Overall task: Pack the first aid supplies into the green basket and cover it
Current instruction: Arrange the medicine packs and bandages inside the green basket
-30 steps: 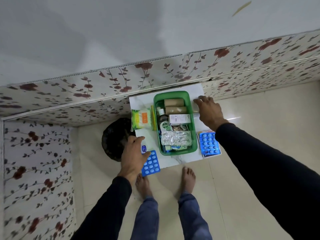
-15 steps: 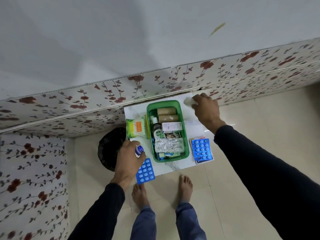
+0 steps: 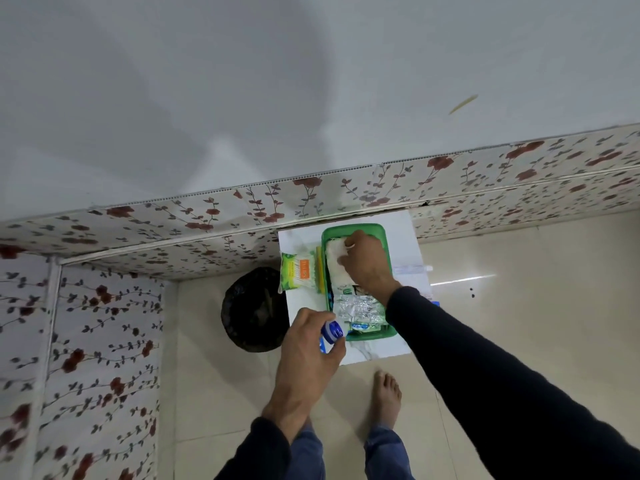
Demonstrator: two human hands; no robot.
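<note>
The green basket (image 3: 367, 229) stands on a small white table (image 3: 301, 240) against the wall. My right hand (image 3: 367, 265) is over the basket's far half, shut on a white packet (image 3: 335, 261) that lies along the basket's left side. A silver foil strip (image 3: 360, 306) and other supplies show in the near half. My left hand (image 3: 308, 355) hovers above the table's near left corner, shut on a small jar with a blue lid (image 3: 331, 332). A green and orange pack (image 3: 298, 271) lies on the table left of the basket.
A black round bin (image 3: 252, 308) sits on the floor left of the table. Flower-patterned panels (image 3: 207, 220) line the wall behind and to the left. My bare feet (image 3: 387, 396) stand on pale tiles in front of the table. Papers (image 3: 412, 271) lie right of the basket.
My right hand has moved from the table's far right corner into the basket with the white packet. My left hand has lifted the blue-lidded jar off the table.
</note>
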